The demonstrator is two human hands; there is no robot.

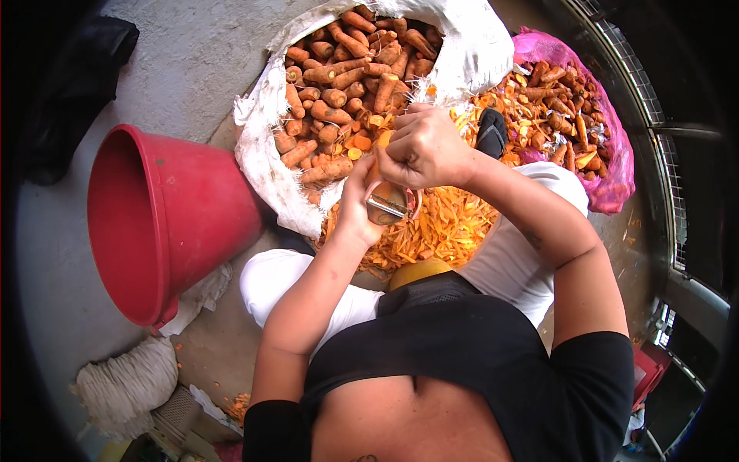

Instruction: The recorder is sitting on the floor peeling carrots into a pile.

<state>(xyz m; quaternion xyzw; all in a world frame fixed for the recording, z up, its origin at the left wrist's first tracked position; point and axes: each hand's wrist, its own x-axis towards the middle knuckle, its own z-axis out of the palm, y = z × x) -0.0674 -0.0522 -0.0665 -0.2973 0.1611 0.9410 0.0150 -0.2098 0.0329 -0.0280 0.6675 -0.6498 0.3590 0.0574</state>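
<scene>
Carrot [383, 139]: near the white sack [477, 54], our left hand [356, 206] curled round it, seemingly for steadiness.
Peeler [390, 205]: our right hand [422, 148] clenched, apparently gripping its hidden handle, blade beside the left palm.

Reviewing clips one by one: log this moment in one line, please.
left hand: on carrot; right hand: on peeler; below: orange peelings; ahead: white carrot sack; left: red bucket
</scene>
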